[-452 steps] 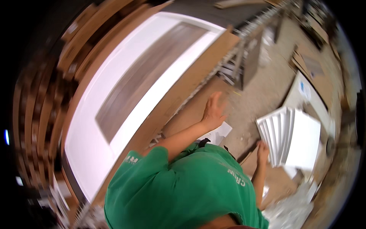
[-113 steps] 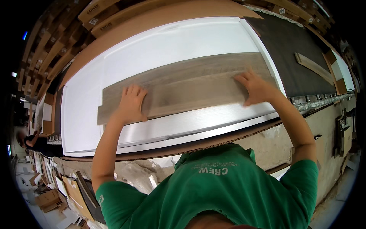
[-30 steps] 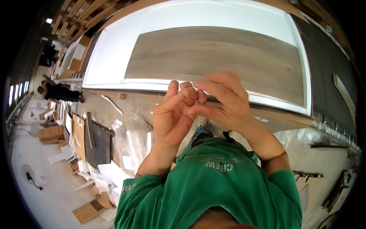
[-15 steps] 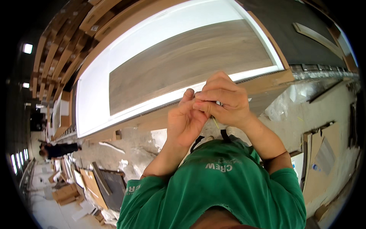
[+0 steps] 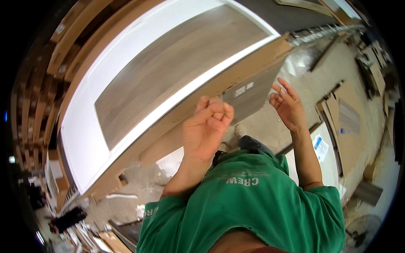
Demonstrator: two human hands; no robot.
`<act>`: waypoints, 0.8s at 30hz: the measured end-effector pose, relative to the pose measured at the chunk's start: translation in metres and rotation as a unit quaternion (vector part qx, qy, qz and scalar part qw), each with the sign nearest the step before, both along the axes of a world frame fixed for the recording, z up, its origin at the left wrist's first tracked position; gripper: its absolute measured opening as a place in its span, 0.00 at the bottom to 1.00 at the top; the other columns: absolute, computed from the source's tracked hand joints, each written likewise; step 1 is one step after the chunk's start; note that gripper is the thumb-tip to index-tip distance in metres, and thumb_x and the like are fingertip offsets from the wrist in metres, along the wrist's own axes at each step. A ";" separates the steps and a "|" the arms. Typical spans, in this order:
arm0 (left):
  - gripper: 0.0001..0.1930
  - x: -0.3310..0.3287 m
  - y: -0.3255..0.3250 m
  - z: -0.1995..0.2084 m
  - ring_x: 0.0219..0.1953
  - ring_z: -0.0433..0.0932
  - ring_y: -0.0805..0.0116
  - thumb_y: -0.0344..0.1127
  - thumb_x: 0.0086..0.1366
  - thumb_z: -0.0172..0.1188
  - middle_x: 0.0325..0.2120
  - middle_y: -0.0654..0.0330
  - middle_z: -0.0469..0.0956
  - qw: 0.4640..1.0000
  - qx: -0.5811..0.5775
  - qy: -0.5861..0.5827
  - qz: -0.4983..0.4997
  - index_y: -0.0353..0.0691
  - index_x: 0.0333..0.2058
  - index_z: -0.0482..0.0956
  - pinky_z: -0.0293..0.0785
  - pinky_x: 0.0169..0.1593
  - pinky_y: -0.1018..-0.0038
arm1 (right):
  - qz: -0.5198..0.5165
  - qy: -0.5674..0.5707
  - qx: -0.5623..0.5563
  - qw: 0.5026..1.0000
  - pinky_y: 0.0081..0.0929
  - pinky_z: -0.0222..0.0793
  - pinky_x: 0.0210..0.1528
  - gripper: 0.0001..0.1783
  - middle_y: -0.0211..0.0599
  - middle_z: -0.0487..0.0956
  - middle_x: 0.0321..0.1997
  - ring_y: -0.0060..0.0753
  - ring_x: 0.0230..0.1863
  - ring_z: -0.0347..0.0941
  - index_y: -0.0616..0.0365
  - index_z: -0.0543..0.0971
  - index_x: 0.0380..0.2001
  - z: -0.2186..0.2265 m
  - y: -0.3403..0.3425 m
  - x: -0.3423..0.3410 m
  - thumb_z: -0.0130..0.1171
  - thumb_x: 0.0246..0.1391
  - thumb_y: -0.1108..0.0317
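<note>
My left hand is raised in front of the near side of a long open cardboard box. Its fingers are curled in with the thumb against them; anything small between them is hidden. Off to the right, my right hand hangs above the floor with fingers bent but apart, and nothing shows in it. Neither hand touches the box. Inside the box lies a brown wood-grain panel with white lining around it.
Stacked cardboard boxes rise at the far left. Flat cardboard and panels lie on the floor at right, near clear plastic wrap. Another person in dark clothes is far off at lower left. A fan stands at lower right.
My hands were together at the box's near edge, with a thin yellowish strip below them; now they are apart, the right one moved away rightward. The view has turned, and the strip is out of sight.
</note>
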State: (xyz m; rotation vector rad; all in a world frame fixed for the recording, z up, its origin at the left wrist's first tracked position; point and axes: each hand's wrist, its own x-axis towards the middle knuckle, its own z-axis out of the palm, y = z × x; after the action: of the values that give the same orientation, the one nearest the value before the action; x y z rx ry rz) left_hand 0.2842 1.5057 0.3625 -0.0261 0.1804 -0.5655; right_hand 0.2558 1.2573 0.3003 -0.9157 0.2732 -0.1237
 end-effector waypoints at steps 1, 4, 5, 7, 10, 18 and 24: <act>0.10 0.001 -0.002 -0.004 0.35 0.69 0.69 0.16 0.55 0.49 0.29 0.60 0.68 0.999 0.046 -0.003 -0.007 0.38 0.34 0.68 0.62 0.52 0.66 | -0.001 0.046 -0.063 0.997 0.26 0.68 0.42 0.22 0.37 0.73 0.46 0.29 0.39 0.71 0.55 0.67 0.51 -0.014 -0.015 -0.014 0.55 0.52 0.67; 0.11 -0.005 -0.010 -0.029 0.34 0.69 0.69 0.18 0.53 0.53 0.32 0.59 0.69 0.979 0.183 -0.084 -0.014 0.39 0.34 0.70 0.65 0.46 0.68 | -0.008 0.155 -0.514 0.843 0.32 0.67 0.45 0.27 0.41 0.72 0.48 0.38 0.41 0.72 0.52 0.66 0.53 -0.101 -0.082 -0.062 0.58 0.48 0.62; 0.11 -0.006 -0.012 -0.047 0.33 0.68 0.70 0.17 0.51 0.53 0.31 0.61 0.69 0.953 0.273 -0.124 -0.035 0.39 0.33 0.70 0.66 0.44 0.71 | -0.006 0.162 -0.776 0.609 0.35 0.67 0.46 0.29 0.44 0.72 0.48 0.43 0.41 0.72 0.51 0.66 0.54 -0.129 -0.101 -0.078 0.59 0.47 0.60; 0.12 -0.014 -0.005 -0.093 0.33 0.67 0.72 0.15 0.48 0.53 0.29 0.63 0.68 0.905 0.397 -0.143 -0.054 0.39 0.31 0.71 0.67 0.39 0.75 | 0.072 0.221 -0.844 0.483 0.37 0.65 0.49 0.31 0.50 0.71 0.49 0.50 0.46 0.70 0.56 0.67 0.53 -0.134 -0.117 -0.095 0.59 0.47 0.55; 0.12 -0.027 0.009 -0.172 0.31 0.68 0.72 0.15 0.46 0.53 0.28 0.63 0.68 0.856 0.510 -0.062 -0.054 0.37 0.29 0.72 0.68 0.34 0.77 | 0.046 0.315 -0.560 0.765 0.35 0.65 0.50 0.29 0.51 0.72 0.48 0.50 0.47 0.70 0.60 0.70 0.50 -0.158 -0.159 -0.095 0.58 0.48 0.54; 0.17 -0.101 0.041 -0.323 0.49 0.66 0.49 0.23 0.40 0.55 0.38 0.47 0.73 0.309 0.880 -0.280 -0.228 0.41 0.34 0.74 0.66 0.48 0.63 | 0.021 0.315 -0.365 0.876 0.32 0.68 0.45 0.30 0.42 0.75 0.44 0.39 0.42 0.72 0.60 0.69 0.49 -0.209 -0.264 -0.005 0.56 0.49 0.49; 0.31 -0.130 -0.024 -0.344 0.56 0.60 0.47 0.54 0.47 0.63 0.52 0.45 0.63 0.339 0.830 -0.146 -0.418 0.46 0.48 0.70 0.59 0.54 0.53 | 0.050 0.296 -0.151 0.942 0.41 0.65 0.47 0.57 0.47 0.58 0.59 0.47 0.53 0.62 0.64 0.52 0.59 -0.171 -0.322 0.108 0.55 0.37 0.30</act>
State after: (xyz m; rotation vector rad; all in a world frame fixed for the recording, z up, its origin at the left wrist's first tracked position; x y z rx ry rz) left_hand 0.1545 1.4817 0.0182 2.3838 0.3493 -1.1622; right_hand 0.3635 0.9358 0.1296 -1.2608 0.7805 0.2169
